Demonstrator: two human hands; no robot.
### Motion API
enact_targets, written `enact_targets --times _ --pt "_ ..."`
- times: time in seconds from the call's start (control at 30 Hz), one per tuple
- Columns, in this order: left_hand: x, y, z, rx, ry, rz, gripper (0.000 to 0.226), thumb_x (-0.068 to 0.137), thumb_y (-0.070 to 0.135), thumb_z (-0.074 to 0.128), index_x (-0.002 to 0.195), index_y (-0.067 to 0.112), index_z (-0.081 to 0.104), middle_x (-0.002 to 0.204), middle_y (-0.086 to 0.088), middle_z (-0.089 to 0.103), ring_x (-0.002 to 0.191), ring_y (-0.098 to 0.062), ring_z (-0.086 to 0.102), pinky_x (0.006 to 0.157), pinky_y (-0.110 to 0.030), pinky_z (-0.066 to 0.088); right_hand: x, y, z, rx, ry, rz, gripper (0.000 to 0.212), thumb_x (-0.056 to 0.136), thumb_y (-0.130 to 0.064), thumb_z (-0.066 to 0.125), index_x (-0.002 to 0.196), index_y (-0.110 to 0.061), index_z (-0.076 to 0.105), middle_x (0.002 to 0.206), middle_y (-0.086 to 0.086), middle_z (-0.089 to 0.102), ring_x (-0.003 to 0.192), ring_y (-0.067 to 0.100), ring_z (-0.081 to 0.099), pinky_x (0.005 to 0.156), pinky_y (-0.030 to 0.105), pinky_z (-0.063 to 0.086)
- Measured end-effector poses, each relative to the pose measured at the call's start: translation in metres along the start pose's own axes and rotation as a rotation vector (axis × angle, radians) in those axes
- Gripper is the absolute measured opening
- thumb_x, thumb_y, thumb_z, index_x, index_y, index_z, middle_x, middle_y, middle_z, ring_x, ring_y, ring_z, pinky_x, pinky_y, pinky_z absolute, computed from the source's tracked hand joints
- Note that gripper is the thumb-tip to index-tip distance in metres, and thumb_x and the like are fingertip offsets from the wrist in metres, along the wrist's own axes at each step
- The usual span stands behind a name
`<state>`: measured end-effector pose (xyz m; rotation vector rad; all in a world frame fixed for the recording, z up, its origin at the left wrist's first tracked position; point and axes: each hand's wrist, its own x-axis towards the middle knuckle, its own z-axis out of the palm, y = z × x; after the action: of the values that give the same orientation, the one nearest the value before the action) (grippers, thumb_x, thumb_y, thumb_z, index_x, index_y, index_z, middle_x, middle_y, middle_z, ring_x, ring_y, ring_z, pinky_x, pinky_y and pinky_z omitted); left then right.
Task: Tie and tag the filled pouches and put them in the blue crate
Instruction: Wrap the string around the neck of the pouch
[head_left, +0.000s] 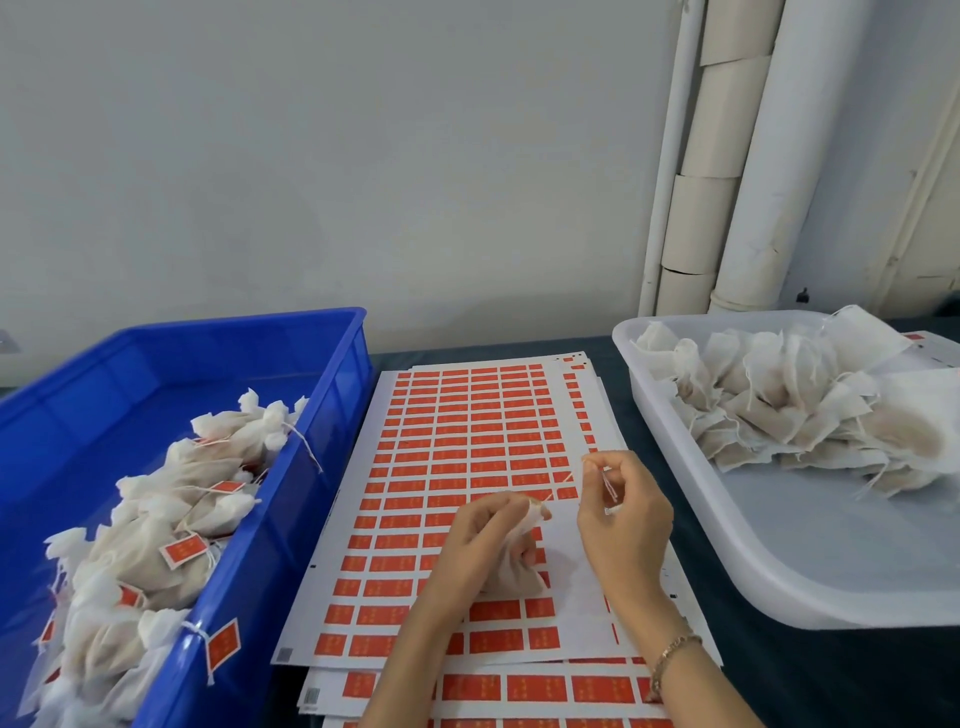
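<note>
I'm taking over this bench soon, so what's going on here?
A person is tying a filled pouch over the red label sheets: the left hand grips the pouch, the right hand pinches its string. Tagged pouches lie in the blue crate on the left; untagged pouches wait in the white tray on the right.

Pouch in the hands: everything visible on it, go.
The pouch is small, white, of thin cloth-like material, bulging with filling at the bottom and gathered to a neck at the top. It stands roughly upright over the red label sheets; whether it touches them is unclear. The left hand grips its upper part. A thin string runs from the neck up to the right hand, which pinches it. No red tag shows on it.
</note>
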<state>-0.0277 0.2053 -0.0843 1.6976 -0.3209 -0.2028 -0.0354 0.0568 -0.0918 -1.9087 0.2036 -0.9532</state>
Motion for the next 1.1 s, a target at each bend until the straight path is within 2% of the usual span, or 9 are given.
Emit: enact_targets --times 0.1,0.23,0.37,0.47,0.57,0.67,0.77,0.9,1.1 --pt "-0.006 0.002 -0.003 0.017 -0.033 -0.044 0.032 0.093 0.040 0.054 0.074 0.065 0.061 0.077 0.044 0.057 0.077 0.026 0.052 0.055 0.003 0.040 0.003 -0.002 -0.003 0.108 0.040 0.054 0.019 0.086 -0.040 0.053 0.096 -0.024 0.059 0.100 -0.010 0.067 0.085 0.004 0.066 0.064 0.009 0.050" --pt "-0.003 0.006 -0.002 0.046 -0.115 -0.003 0.026 0.090 0.046 0.051 0.082 0.032 0.071 0.091 0.018 0.071 0.090 0.000 0.065 0.071 -0.002 0.046 0.007 -0.003 -0.004 0.180 0.115 0.108 0.020 0.087 -0.036 0.054 0.098 -0.021 0.060 0.100 -0.008 0.067 0.085 0.000 0.064 0.059 0.007 0.049" --pt "-0.001 0.001 -0.003 -0.014 -0.078 0.021 0.021 0.086 0.048 0.056 0.083 0.033 0.071 0.086 0.007 0.071 0.084 -0.010 0.068 0.074 -0.012 0.051 0.008 0.002 -0.004 0.143 0.093 0.147 0.008 0.090 -0.029 0.059 0.097 -0.024 0.060 0.100 -0.010 0.067 0.082 0.000 0.065 0.058 0.007 0.047" --pt "0.001 0.000 -0.008 -0.251 0.025 -0.002 0.027 0.083 0.042 0.060 0.096 0.019 0.067 0.086 -0.003 0.069 0.082 -0.018 0.066 0.079 -0.027 0.053 0.006 0.005 -0.002 -0.004 -0.063 0.147 0.005 0.089 -0.032 0.061 0.093 -0.031 0.058 0.095 -0.017 0.064 0.076 -0.001 0.063 0.060 0.006 0.042" --pt "0.003 0.004 -0.015 -0.463 0.200 0.006 0.029 0.075 0.034 0.060 0.098 0.017 0.067 0.087 -0.004 0.068 0.081 -0.018 0.064 0.069 -0.022 0.054 0.000 0.004 0.002 -0.145 -0.316 0.098 0.008 0.088 -0.035 0.062 0.085 -0.037 0.055 0.086 -0.027 0.058 0.072 -0.004 0.060 0.063 0.004 0.041" --pt "0.005 0.003 -0.019 -0.507 0.270 0.076 0.020 0.090 0.019 0.054 0.088 0.022 0.074 0.086 -0.004 0.069 0.078 -0.013 0.066 0.071 -0.021 0.054 -0.004 0.000 0.005 -0.091 -0.532 0.068 0.009 0.088 -0.037 0.063 0.083 -0.041 0.056 0.089 -0.027 0.062 0.081 -0.003 0.063 0.070 0.004 0.045" --pt "0.005 0.001 -0.018 -0.368 0.382 0.107 0.022 0.097 0.017 0.052 0.098 0.022 0.073 0.093 0.004 0.073 0.088 -0.009 0.068 0.072 -0.015 0.053 -0.006 -0.005 0.006 -0.031 -0.697 0.015 0.013 0.089 -0.033 0.064 0.084 -0.043 0.057 0.090 -0.025 0.064 0.090 -0.007 0.060 0.071 0.000 0.043" --pt "0.004 -0.007 -0.010 0.021 0.400 0.205 0.010 0.094 0.029 0.056 0.097 0.032 0.065 0.088 0.021 0.068 0.087 0.004 0.062 0.067 -0.006 0.048 -0.007 -0.008 0.004 0.030 -0.727 -0.018 0.015 0.089 -0.028 0.065 0.083 -0.042 0.059 0.088 -0.024 0.064 0.094 -0.011 0.057 0.076 0.000 0.043" --pt "0.006 -0.017 -0.008 0.367 0.391 0.355 0.040 0.089 0.010 0.064 0.102 0.047 0.057 0.104 0.022 0.058 0.104 0.004 0.055 0.080 -0.009 0.050 -0.009 -0.009 0.004 0.134 -0.688 -0.019 0.015 0.089 -0.025 0.065 0.082 -0.039 0.062 0.086 -0.026 0.065 0.090 -0.002 0.061 0.077 0.005 0.046"
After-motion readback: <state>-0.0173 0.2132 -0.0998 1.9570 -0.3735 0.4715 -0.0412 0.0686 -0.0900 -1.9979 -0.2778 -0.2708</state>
